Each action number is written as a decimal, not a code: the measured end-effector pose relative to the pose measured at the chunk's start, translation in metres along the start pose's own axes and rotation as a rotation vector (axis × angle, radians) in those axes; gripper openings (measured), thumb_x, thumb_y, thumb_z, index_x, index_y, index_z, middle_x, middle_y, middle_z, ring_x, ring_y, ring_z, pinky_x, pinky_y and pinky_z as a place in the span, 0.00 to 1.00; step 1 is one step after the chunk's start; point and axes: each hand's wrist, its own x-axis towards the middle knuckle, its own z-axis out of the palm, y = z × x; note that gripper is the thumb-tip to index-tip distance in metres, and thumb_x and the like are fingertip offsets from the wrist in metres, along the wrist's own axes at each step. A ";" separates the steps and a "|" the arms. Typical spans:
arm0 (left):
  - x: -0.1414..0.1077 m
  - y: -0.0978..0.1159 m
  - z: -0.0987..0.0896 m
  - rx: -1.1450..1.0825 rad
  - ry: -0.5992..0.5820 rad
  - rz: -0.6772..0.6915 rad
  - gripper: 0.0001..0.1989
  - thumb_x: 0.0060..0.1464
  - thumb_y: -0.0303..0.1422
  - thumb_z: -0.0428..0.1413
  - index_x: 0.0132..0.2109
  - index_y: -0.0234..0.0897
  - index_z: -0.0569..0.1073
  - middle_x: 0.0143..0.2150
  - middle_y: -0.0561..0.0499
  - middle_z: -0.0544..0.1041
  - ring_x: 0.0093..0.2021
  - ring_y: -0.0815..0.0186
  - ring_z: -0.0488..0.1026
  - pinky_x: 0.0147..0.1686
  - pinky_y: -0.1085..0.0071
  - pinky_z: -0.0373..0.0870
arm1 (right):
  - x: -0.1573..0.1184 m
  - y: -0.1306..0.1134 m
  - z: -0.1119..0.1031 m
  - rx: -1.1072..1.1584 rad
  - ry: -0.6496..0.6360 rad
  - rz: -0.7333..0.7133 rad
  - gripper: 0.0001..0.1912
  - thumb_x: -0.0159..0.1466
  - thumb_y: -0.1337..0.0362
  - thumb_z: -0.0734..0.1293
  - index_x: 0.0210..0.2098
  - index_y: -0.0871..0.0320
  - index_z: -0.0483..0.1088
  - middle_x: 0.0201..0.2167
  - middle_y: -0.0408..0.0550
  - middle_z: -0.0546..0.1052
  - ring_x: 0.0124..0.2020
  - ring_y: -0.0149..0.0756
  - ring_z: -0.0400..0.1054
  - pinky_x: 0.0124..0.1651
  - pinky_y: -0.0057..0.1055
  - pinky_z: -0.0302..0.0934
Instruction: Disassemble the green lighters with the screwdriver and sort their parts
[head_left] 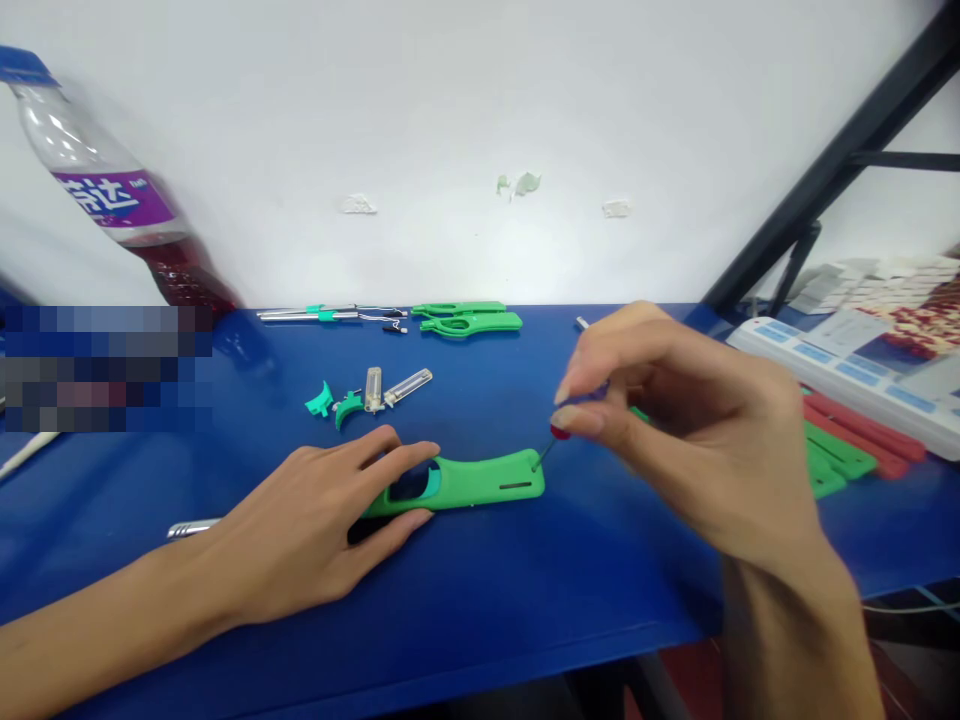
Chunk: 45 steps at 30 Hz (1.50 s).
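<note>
The left hand (330, 520) grasps the green lighter (487, 480) flat on the near desk (600, 580). The right hand's (660, 410) grip is closed on a screwdriver (561, 425), its tip at the lighter's right end. Green triggers (349, 408) lie farther left.

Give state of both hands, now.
Left hand: grip closed on green lighter body.
Right hand: grip closed on small screwdriver, tip at lighter's end.
</note>
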 end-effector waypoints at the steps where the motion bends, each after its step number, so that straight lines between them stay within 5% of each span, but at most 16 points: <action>1: 0.000 0.000 0.000 -0.003 0.001 -0.002 0.22 0.74 0.45 0.50 0.68 0.47 0.69 0.51 0.49 0.79 0.33 0.64 0.79 0.32 0.66 0.70 | 0.000 0.000 0.000 -0.007 0.000 0.014 0.03 0.68 0.61 0.76 0.42 0.46 0.81 0.41 0.42 0.81 0.28 0.31 0.69 0.28 0.34 0.63; 5: 0.002 0.000 0.000 -0.005 -0.002 -0.005 0.22 0.74 0.46 0.49 0.68 0.46 0.69 0.50 0.48 0.79 0.33 0.64 0.79 0.32 0.66 0.71 | 0.001 0.000 0.000 0.008 -0.045 0.057 0.06 0.73 0.59 0.70 0.47 0.46 0.80 0.47 0.42 0.82 0.22 0.25 0.62 0.24 0.32 0.58; 9: 0.002 -0.001 -0.001 0.023 0.003 0.010 0.22 0.74 0.46 0.48 0.68 0.46 0.69 0.51 0.47 0.80 0.35 0.62 0.81 0.32 0.66 0.72 | 0.003 0.002 0.002 0.044 -0.034 0.040 0.06 0.67 0.61 0.76 0.43 0.49 0.78 0.43 0.42 0.80 0.30 0.30 0.67 0.30 0.31 0.63; 13: 0.000 0.000 -0.002 0.028 0.024 0.010 0.22 0.74 0.47 0.48 0.68 0.46 0.70 0.54 0.46 0.80 0.37 0.60 0.82 0.34 0.65 0.74 | 0.005 0.007 -0.001 0.048 0.104 -0.006 0.05 0.73 0.60 0.70 0.48 0.49 0.76 0.40 0.44 0.76 0.42 0.37 0.72 0.43 0.34 0.67; 16: 0.000 0.000 -0.001 0.027 0.048 0.008 0.22 0.74 0.47 0.49 0.68 0.46 0.70 0.54 0.46 0.80 0.38 0.60 0.82 0.34 0.65 0.74 | 0.005 0.014 -0.006 0.085 0.119 0.043 0.10 0.77 0.57 0.64 0.54 0.47 0.73 0.36 0.43 0.72 0.36 0.35 0.68 0.40 0.34 0.64; 19: 0.001 -0.003 -0.001 0.042 0.101 0.034 0.22 0.74 0.46 0.50 0.68 0.46 0.69 0.53 0.48 0.80 0.36 0.60 0.81 0.32 0.65 0.73 | 0.005 0.018 -0.004 -0.117 -0.007 0.181 0.13 0.78 0.53 0.61 0.53 0.49 0.75 0.37 0.42 0.74 0.33 0.34 0.66 0.38 0.33 0.61; 22: 0.001 -0.006 -0.001 0.065 0.180 0.045 0.21 0.74 0.46 0.50 0.68 0.46 0.67 0.51 0.49 0.80 0.32 0.62 0.80 0.29 0.66 0.71 | 0.005 0.017 0.003 -0.343 -0.190 0.290 0.18 0.76 0.48 0.63 0.43 0.51 0.78 0.39 0.44 0.80 0.40 0.38 0.72 0.47 0.36 0.61; 28: 0.001 -0.009 -0.001 0.155 0.312 0.093 0.21 0.76 0.45 0.50 0.68 0.46 0.66 0.51 0.49 0.80 0.32 0.64 0.80 0.31 0.67 0.72 | 0.005 0.008 0.006 -0.283 -0.481 0.431 0.16 0.72 0.46 0.69 0.41 0.50 0.81 0.35 0.42 0.83 0.34 0.37 0.73 0.36 0.34 0.59; 32: 0.004 -0.011 -0.004 0.225 0.428 0.167 0.22 0.74 0.41 0.54 0.68 0.37 0.66 0.52 0.44 0.81 0.42 0.59 0.83 0.42 0.65 0.76 | 0.007 0.009 0.001 -0.308 -0.400 0.417 0.16 0.72 0.48 0.67 0.39 0.51 0.79 0.30 0.39 0.79 0.29 0.32 0.67 0.33 0.32 0.57; 35: 0.005 -0.016 -0.007 0.261 0.495 0.211 0.17 0.72 0.35 0.58 0.63 0.34 0.71 0.50 0.44 0.83 0.43 0.58 0.82 0.46 0.63 0.77 | 0.007 0.015 -0.002 -0.328 -0.320 0.394 0.18 0.72 0.46 0.65 0.40 0.51 0.79 0.34 0.41 0.80 0.34 0.34 0.70 0.36 0.32 0.59; 45: 0.008 -0.014 -0.014 -0.036 0.387 0.133 0.13 0.76 0.33 0.50 0.52 0.34 0.78 0.39 0.48 0.85 0.34 0.63 0.83 0.36 0.71 0.78 | 0.006 0.022 -0.002 -0.404 -0.184 0.265 0.11 0.69 0.52 0.72 0.42 0.49 0.83 0.37 0.40 0.84 0.31 0.33 0.68 0.34 0.32 0.59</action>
